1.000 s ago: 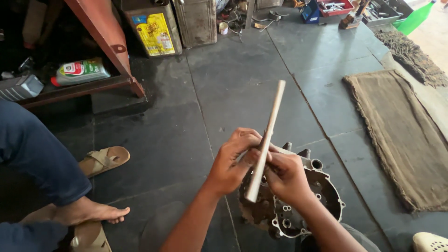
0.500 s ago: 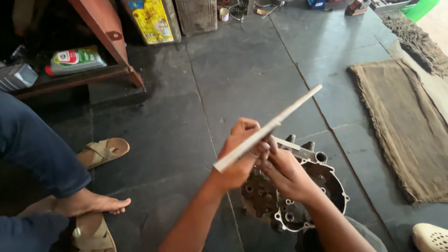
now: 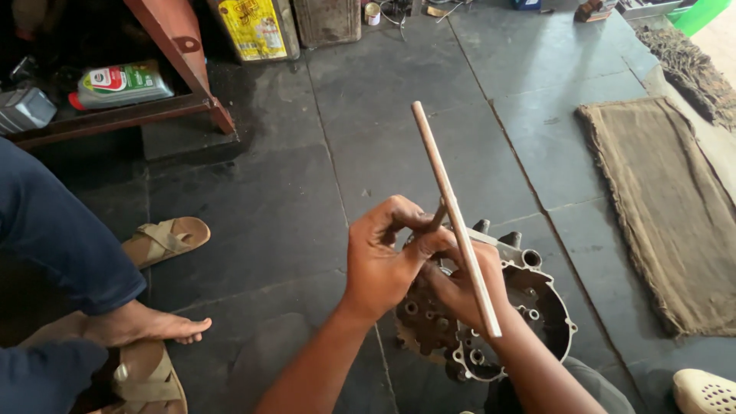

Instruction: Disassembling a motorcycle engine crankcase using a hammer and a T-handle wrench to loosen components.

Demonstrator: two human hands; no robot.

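Note:
My left hand (image 3: 381,258) and my right hand (image 3: 465,280) meet above a grey metal engine casing (image 3: 537,318) that lies on the dark stone floor. Both hands grip a long pale stick (image 3: 452,211). The stick runs from the upper left, far end near the middle of the view, down to the right past my right wrist. A short dark rod (image 3: 438,216) pokes up between my fingers beside the stick. The casing is partly hidden under my hands and forearms.
Another person's leg in blue trousers (image 3: 61,230) and bare foot (image 3: 146,323) are at the left, with tan sandals (image 3: 165,239). A brown sack mat (image 3: 667,207) lies at the right. A red stand leg (image 3: 184,57), oil bottle (image 3: 123,83) and yellow can (image 3: 257,27) stand behind.
The stick has swung in my hands: first near upright leaning right, then nearly level pointing right, now its far end tilts up to the left. The hands stay over the casing.

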